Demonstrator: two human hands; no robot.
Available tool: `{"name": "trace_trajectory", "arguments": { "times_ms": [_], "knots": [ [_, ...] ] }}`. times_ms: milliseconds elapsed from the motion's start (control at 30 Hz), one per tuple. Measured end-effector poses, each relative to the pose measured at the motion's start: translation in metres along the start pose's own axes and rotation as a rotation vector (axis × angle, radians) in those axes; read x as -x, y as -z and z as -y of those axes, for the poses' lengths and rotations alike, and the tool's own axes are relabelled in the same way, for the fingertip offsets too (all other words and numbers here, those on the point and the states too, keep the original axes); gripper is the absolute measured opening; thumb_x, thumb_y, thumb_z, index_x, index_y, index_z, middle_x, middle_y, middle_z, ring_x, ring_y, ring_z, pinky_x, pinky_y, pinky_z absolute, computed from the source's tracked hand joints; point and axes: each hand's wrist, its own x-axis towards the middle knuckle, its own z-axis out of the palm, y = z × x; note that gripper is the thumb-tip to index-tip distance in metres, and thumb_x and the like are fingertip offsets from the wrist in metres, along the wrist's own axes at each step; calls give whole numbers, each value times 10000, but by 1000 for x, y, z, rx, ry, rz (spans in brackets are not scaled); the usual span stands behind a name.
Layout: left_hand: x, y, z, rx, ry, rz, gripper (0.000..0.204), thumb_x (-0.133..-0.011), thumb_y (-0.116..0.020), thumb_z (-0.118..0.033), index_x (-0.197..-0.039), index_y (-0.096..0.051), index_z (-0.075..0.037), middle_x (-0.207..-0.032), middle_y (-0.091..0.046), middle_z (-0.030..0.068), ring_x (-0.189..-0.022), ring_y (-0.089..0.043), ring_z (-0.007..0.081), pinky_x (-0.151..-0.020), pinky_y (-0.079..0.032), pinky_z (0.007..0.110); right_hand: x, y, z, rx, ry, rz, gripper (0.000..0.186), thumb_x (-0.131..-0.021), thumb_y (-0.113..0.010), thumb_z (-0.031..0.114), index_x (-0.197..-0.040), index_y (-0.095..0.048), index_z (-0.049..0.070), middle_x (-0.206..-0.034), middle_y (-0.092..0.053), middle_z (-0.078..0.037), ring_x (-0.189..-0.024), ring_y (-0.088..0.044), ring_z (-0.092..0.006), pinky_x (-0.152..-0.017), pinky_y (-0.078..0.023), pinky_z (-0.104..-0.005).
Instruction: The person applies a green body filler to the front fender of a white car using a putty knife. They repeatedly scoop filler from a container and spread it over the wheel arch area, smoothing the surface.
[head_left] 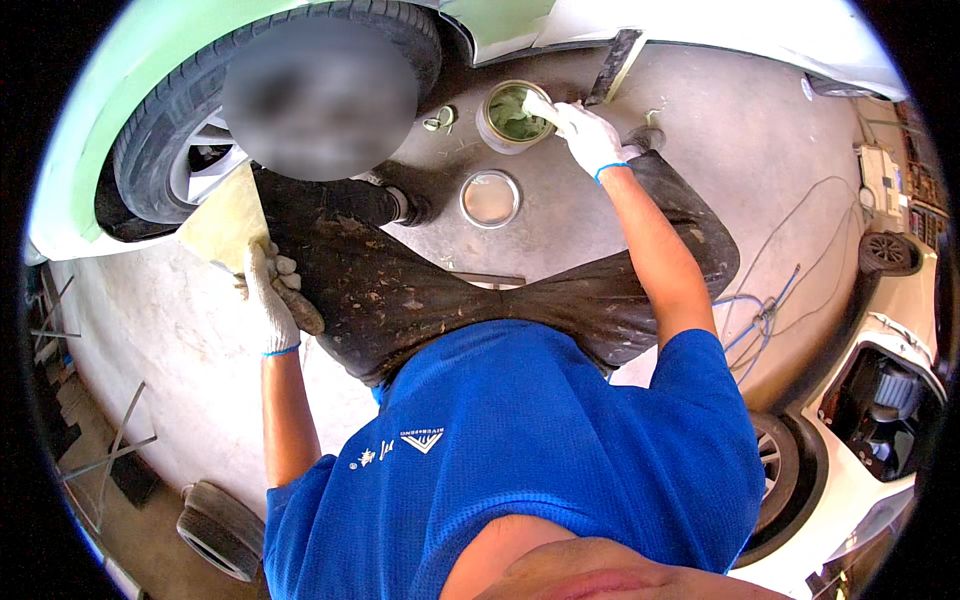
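My left hand [270, 297], in a white work glove with a blue cuff, grips a flat pale-yellow board [228, 222] by its lower corner. The board stands near the car wheel [150, 150]. My gloved right hand [592, 137] is closed on a pale, putty-smeared scraper [541, 107], its end over an open tin [511, 148]. Green putty [512, 118] fills part of that tin. Just how the fingers lie on the scraper is hard to see. On the floor below the tin lies a round metal lid [490, 199].
A pale green car body [75, 185] curves around the wheel; a blurred patch covers part of it. Small greenish rings [440, 119] lie left of the tin. A dark bar [613, 66] leans at the far side. Right are a blue hose [765, 315] and a cream car part [850, 440].
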Motion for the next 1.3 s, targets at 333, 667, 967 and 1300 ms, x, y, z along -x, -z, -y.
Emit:
{"name": "trace_trajectory", "arguments": {
  "times_ms": [333, 667, 967, 1300],
  "knots": [
    [5, -7, -8, -39, 8, -11, 314, -946, -630, -368, -904, -638, -56, -637, -596, 26, -508, -516, 64, -447, -411, 192, -48, -34, 9, 132, -122, 348, 329, -915, -476, 237, -1209, -623, 222, -1008, -691, -198, -927, -679, -360, -910, -379, -710],
    [4, -3, -3, -142, 42, -155, 321, -942, -621, -369, -927, -636, -48, -633, -589, 33, -498, -511, 82, -434, -411, 213, -77, -135, -23, 36, -257, 496, 330, -845, -519, 162, -1134, -666, 105, -1118, -666, -189, -1036, -642, -363, -914, -506, -449],
    [10, 1, 11, -83, 62, -317, 261, -942, -619, -328, -914, -646, -70, -635, -590, 18, -449, -485, 83, -389, -398, 203, -90, -210, -46, -311, -633, 614, 309, -813, -571, 152, -1061, -664, -8, -1115, -663, -202, -1020, -655, -321, -842, -546, -420],
    [7, 8, 16, -87, 29, -246, 265, -951, -610, -327, -918, -649, -68, -626, -594, 26, -474, -506, 89, -412, -407, 210, -49, -164, -34, -1629, -1142, 284, 269, -853, -639, 36, -1118, -597, 31, -1083, -641, -122, -974, -649, -264, -782, -595, -377]
  ]
}}
